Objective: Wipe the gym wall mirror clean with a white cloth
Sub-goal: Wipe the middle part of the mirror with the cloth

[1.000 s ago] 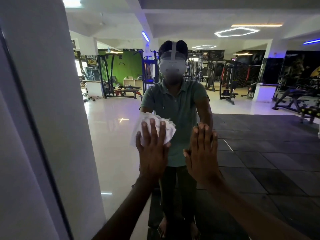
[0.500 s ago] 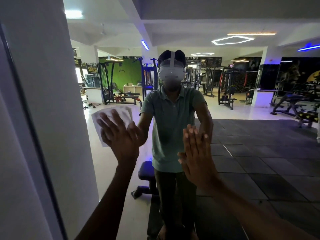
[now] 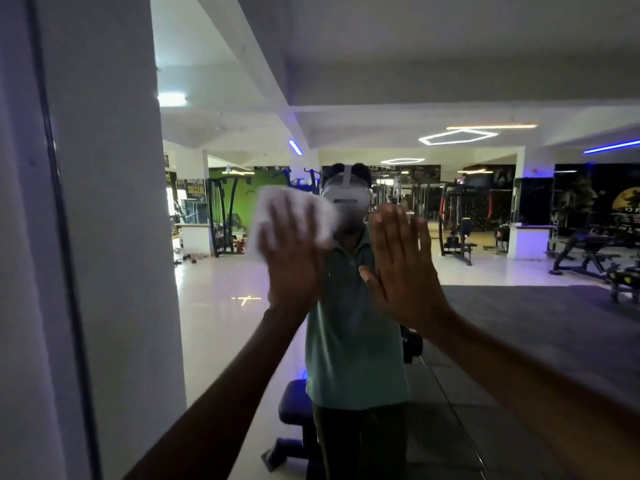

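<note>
The wall mirror point(image 3: 502, 341) fills the view and reflects the gym and a person in a green shirt with a white headset. My left hand point(image 3: 294, 261) presses a white cloth point(image 3: 266, 216) flat against the glass at about head height; the cloth is blurred and partly hidden under my fingers. My right hand point(image 3: 401, 268) lies flat on the mirror just to the right, fingers straight and together, holding nothing.
The mirror's dark frame edge point(image 3: 65, 237) runs down the left beside a white wall point(image 3: 17, 271). A black padded bench point(image 3: 294, 407) shows in the reflection low in the middle. Gym machines point(image 3: 453, 220) appear reflected at the back.
My left hand has swept the cloth from the left back toward the middle and upward. My right hand has also shifted higher on the glass, and the view has tilted up.
</note>
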